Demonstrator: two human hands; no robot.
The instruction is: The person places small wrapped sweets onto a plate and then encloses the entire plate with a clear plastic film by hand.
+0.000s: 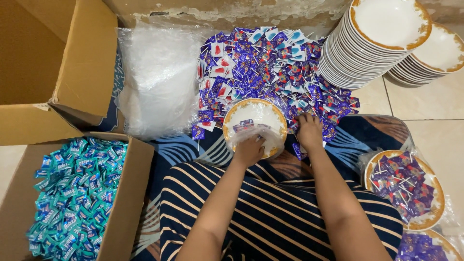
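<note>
Cardboard is the biggest thing we see: an open brown box (53,67) stands far to the left of the gold-rimmed plate (254,113) that we take as our landmark, and a second box (128,193), down-left of that plate, is full of teal wrapped candies (72,193). Above the plate spreads a wide heap of purple wrapped lollipops (270,63), with a crumpled pile of clear plastic bags (157,77) just left of the heap. Up and to the right of the plate rise two stacks of matching white plates (372,43). Down-right of it, well apart, a plate (430,212) holds purple lollipops inside clear wrap.

We see the landmark plate sitting in front of our striped lap, inside a clear bag, with a few purple sweets on it. Our left hand (249,151) is closed on the plate's near edge, gripping plate and bag together. Our right hand (309,130) lies just right of the plate, fingers down among the lollipops at the heap's near edge; whether it has pinched any we cannot tell.
</note>
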